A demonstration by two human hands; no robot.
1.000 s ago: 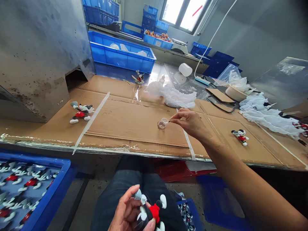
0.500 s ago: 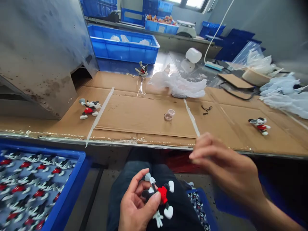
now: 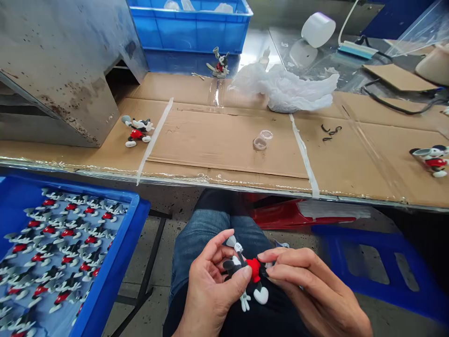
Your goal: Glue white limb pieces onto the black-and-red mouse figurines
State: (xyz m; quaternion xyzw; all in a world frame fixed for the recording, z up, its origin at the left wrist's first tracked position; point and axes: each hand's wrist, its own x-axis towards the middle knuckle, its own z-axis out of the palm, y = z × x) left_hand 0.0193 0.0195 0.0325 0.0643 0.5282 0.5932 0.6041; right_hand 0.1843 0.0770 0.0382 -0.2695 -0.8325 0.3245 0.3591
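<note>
A cartoon mouse figurine (image 3: 253,270) with red shorts, white shoes and a grey horn-like piece in one raised glove lies tilted over my lap. My left hand (image 3: 219,281) is closed around its head and upper body, thumb on top. At the shorts and one leg, the fingertips of my right hand (image 3: 308,285) are pinched together against the figurine. Whatever small thing those fingertips may hold is hidden, though something dark shows beside them. On the cardboard-covered bench (image 3: 217,140) lie several small black curved pieces (image 3: 330,132) and an open little clear pot (image 3: 260,143).
A blue tray (image 3: 135,206) of rows of similar figurines is at the left. Other figurines stand on the bench: left (image 3: 136,131), back (image 3: 220,63) and right (image 3: 435,160). A metal housing (image 3: 63,70), crumpled plastic bag (image 3: 298,89), blue bin (image 3: 192,30) and blue stool (image 3: 368,267) surround the spot.
My right hand has come down and left from near the bench edge to the figurine's shorts. My left hand still holds the figurine. The view has tilted down.
</note>
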